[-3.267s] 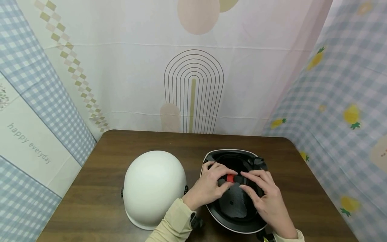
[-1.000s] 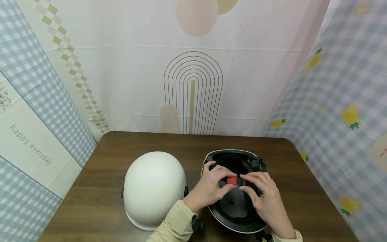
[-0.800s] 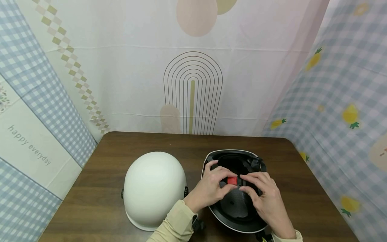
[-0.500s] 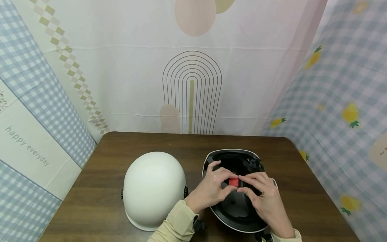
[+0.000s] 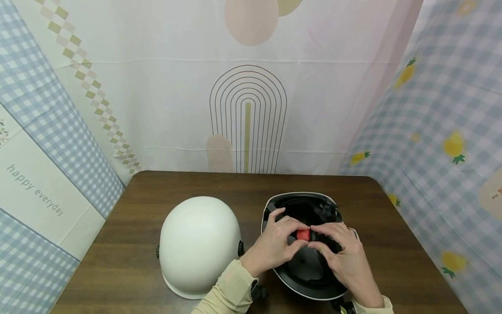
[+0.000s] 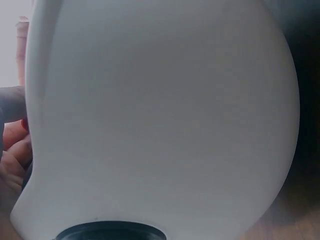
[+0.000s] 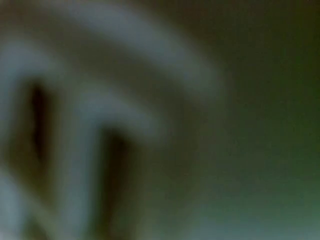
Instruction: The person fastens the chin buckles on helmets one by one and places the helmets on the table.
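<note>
An upturned white helmet (image 5: pixel 307 285) with black lining sits at the right of the table in the head view. Over its opening is a strap buckle, a red piece (image 5: pixel 303 234) meeting a black piece (image 5: pixel 313 236). My left hand (image 5: pixel 270 246) pinches the red piece between thumb and index finger. From the other side my right hand (image 5: pixel 348 255) pinches the black piece, and the fingertips of both hands nearly touch. Whether the two pieces are locked together is too small to tell. In the left wrist view a white shell (image 6: pixel 165 120) hides most of the fingers.
A second white helmet (image 5: pixel 201 246) stands dome up on the brown table (image 5: pixel 121 244), left of my left forearm. Black strap parts (image 5: pixel 259 293) lie between the helmets. Printed cloth (image 5: pixel 176 109) hangs behind the table. The right wrist view is too blurred to read.
The red piece has shifted slightly right and my two hands' fingertips have come closer together. The black strap fitting at the helmet's right side has moved a little inward. The left helmet stays put.
</note>
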Demonstrator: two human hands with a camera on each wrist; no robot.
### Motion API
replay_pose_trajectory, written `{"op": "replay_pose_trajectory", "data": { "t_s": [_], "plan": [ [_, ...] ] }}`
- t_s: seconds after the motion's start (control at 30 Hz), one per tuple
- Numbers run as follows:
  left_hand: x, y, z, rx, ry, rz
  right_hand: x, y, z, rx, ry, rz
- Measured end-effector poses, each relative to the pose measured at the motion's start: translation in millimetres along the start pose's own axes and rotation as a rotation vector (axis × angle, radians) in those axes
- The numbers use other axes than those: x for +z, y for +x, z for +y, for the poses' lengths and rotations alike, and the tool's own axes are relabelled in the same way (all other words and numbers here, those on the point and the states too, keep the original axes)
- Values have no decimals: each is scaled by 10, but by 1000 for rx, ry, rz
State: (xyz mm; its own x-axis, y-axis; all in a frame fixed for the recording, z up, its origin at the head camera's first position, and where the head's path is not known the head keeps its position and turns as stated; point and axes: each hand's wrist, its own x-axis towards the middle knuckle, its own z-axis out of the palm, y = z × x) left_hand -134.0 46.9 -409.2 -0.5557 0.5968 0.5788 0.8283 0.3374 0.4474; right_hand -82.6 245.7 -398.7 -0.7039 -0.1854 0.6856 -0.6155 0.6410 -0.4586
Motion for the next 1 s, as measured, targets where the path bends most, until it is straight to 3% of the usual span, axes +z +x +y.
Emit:
{"op": "replay_pose_trajectory", "data": {
  "t_s": [0.23,0.4,0.57,0.67,0.8,1.0],
  "plan": [
    [6,-15,5,-45,136,-42,-121,-52,27,143,-13,-25],
    [-27,-42,9,-73,168,-83,-306,-142,130,351,-130,-49],
    [-79,-91,-2,-109,153,-27,-455,-226,238,577,-166,-171],
    [-101,-130,-35,-185,140,38,-474,-268,297,683,-121,-246],
    [-105,-181,-74,-330,77,83,-440,-341,363,727,-70,-272],
    [-75,-230,-90,-499,-26,32,-382,-413,416,712,-39,-269]
  ]
}}
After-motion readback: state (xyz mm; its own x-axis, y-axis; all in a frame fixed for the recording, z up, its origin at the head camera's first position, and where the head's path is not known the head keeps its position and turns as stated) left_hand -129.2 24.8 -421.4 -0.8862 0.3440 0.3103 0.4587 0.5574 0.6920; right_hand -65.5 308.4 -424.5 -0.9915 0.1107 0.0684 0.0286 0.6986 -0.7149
